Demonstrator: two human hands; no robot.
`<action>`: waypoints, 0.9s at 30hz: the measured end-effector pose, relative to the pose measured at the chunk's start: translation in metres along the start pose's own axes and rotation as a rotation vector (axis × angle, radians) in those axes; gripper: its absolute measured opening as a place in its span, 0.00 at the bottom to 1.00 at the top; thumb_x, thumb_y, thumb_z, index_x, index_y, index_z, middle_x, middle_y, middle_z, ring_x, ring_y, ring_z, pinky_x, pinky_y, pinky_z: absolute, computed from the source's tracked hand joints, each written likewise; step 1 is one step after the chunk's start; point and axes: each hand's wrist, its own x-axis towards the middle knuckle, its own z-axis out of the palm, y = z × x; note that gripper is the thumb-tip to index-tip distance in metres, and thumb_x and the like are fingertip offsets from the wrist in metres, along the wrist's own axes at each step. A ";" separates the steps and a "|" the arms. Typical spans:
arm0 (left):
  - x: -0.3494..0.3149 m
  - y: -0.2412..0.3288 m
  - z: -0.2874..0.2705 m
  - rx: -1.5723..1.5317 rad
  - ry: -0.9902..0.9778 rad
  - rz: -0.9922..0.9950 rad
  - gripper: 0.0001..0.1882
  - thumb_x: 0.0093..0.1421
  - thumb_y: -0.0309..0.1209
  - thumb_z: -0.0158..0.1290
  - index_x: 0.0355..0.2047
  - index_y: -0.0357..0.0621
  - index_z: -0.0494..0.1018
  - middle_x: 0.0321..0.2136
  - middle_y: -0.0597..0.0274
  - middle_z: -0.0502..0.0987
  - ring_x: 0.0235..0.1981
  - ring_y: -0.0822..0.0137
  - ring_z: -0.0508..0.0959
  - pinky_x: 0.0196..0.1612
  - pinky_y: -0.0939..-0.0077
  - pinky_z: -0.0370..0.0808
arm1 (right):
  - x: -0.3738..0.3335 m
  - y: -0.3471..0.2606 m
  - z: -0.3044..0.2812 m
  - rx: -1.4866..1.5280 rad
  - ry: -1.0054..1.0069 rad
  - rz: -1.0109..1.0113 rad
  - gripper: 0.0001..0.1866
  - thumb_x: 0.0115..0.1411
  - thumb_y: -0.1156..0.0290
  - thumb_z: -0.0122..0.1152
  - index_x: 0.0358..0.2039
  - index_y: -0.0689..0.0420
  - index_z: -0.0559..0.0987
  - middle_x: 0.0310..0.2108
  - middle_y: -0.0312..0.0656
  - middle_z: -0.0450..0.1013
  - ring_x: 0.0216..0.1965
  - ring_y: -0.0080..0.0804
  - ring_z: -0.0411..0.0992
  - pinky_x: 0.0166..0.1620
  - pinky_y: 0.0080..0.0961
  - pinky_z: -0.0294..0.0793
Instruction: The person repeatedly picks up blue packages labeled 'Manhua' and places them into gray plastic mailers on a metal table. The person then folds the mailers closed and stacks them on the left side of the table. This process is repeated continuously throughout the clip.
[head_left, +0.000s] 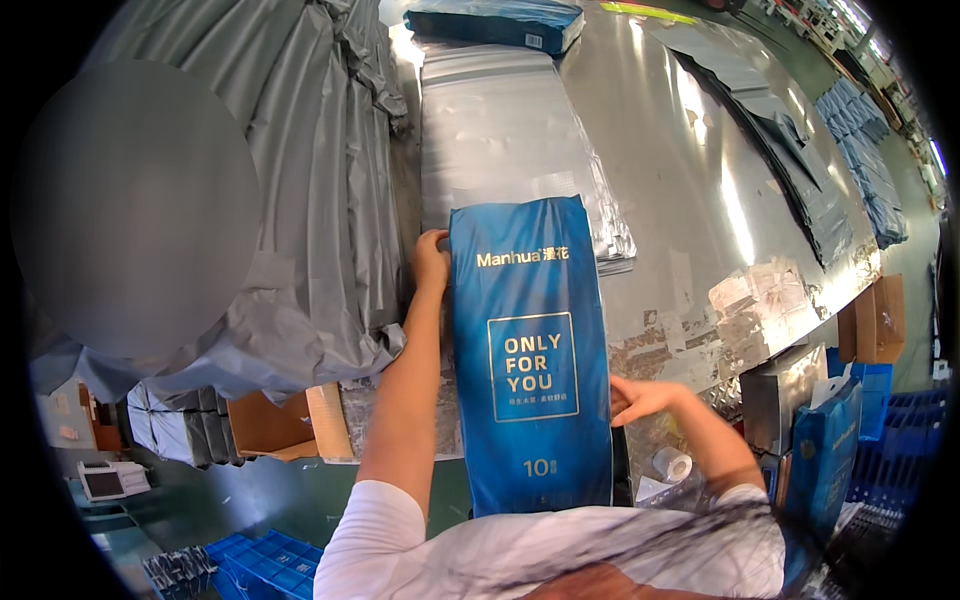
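A long blue plastic package [535, 450] with pale printing lies lengthwise in front of me, its lower end against my white shirt. My left hand [431, 258] grips its left side near the far end, with the fingertips partly hidden behind it. Farther down, my right hand [643, 399] holds the right edge, fingers bent against the side. Just beyond the package's far end is a stack of flat silver-grey plastic bags [490, 130] on the metal table [660, 190].
Another blue package [495, 22] lies at the table's far edge. Grey sheeting [310, 190] covers the left side. Flat grey bags [770, 130] rest at the right. A paper roll [672, 464] sits near my right forearm; blue crates [265, 563] stand on the floor.
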 end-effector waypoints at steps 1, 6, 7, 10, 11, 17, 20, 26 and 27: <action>0.003 -0.019 0.008 0.031 0.104 0.185 0.09 0.48 0.23 0.46 0.29 0.40 0.75 0.37 0.52 0.73 0.40 0.52 0.71 0.42 0.67 0.68 | -0.002 -0.004 -0.035 -0.172 -0.107 0.213 0.44 0.47 0.66 0.62 0.61 0.56 0.47 0.46 0.50 0.68 0.49 0.32 0.65 0.51 0.29 0.63; 0.012 0.016 0.004 0.078 -0.140 0.147 0.09 0.51 0.33 0.44 0.23 0.40 0.70 0.29 0.49 0.72 0.32 0.49 0.71 0.35 0.60 0.69 | 0.072 -0.097 -0.158 -1.037 1.261 -0.553 0.15 0.46 0.77 0.47 0.37 0.60 0.72 0.31 0.50 0.70 0.37 0.47 0.68 0.41 0.36 0.67; 0.019 -0.005 0.005 0.227 -0.145 0.276 0.10 0.52 0.33 0.44 0.23 0.40 0.70 0.29 0.48 0.72 0.31 0.48 0.71 0.35 0.60 0.69 | 0.089 -0.107 -0.173 -1.118 1.249 -0.561 0.15 0.46 0.76 0.47 0.37 0.60 0.72 0.31 0.50 0.70 0.36 0.46 0.69 0.40 0.35 0.69; 0.033 -0.012 0.004 0.434 -0.214 0.372 0.12 0.53 0.34 0.43 0.27 0.38 0.70 0.28 0.48 0.72 0.30 0.48 0.72 0.35 0.59 0.69 | 0.131 -0.125 -0.192 -1.485 1.183 -0.244 0.11 0.46 0.72 0.49 0.32 0.58 0.74 0.30 0.49 0.71 0.32 0.44 0.71 0.35 0.34 0.71; 0.037 0.008 -0.003 0.451 -0.259 0.336 0.12 0.53 0.35 0.43 0.27 0.37 0.70 0.28 0.48 0.72 0.31 0.49 0.72 0.35 0.59 0.69 | 0.138 -0.127 -0.194 -1.619 1.144 -0.079 0.10 0.46 0.71 0.50 0.30 0.57 0.75 0.29 0.49 0.72 0.31 0.43 0.72 0.33 0.33 0.72; 0.029 0.028 -0.001 0.364 -0.248 0.217 0.12 0.55 0.35 0.42 0.29 0.41 0.71 0.31 0.50 0.73 0.34 0.48 0.73 0.37 0.61 0.70 | 0.156 -0.126 -0.214 -1.536 1.206 -0.179 0.07 0.43 0.67 0.51 0.19 0.56 0.75 0.20 0.49 0.71 0.26 0.46 0.72 0.29 0.35 0.70; 0.036 0.013 0.001 0.364 -0.172 0.198 0.08 0.55 0.29 0.44 0.28 0.40 0.71 0.32 0.51 0.73 0.33 0.49 0.73 0.35 0.64 0.71 | 0.151 -0.143 -0.201 -1.416 1.268 -0.142 0.09 0.45 0.66 0.50 0.25 0.55 0.76 0.23 0.49 0.72 0.27 0.47 0.71 0.30 0.36 0.70; -0.014 0.024 -0.020 -0.040 0.342 0.514 0.05 0.52 0.23 0.49 0.30 0.40 0.70 0.30 0.53 0.73 0.34 0.53 0.73 0.39 0.66 0.70 | 0.119 -0.109 -0.154 -0.680 1.573 -0.811 0.15 0.49 0.72 0.53 0.39 0.48 0.76 0.30 0.44 0.74 0.30 0.45 0.72 0.34 0.37 0.70; -0.014 0.021 -0.020 -0.039 0.298 0.495 0.06 0.51 0.23 0.50 0.31 0.40 0.70 0.30 0.53 0.73 0.36 0.54 0.73 0.40 0.67 0.70 | 0.118 -0.104 -0.147 -0.748 1.547 -0.765 0.15 0.48 0.73 0.53 0.38 0.49 0.76 0.31 0.44 0.74 0.30 0.44 0.72 0.34 0.37 0.70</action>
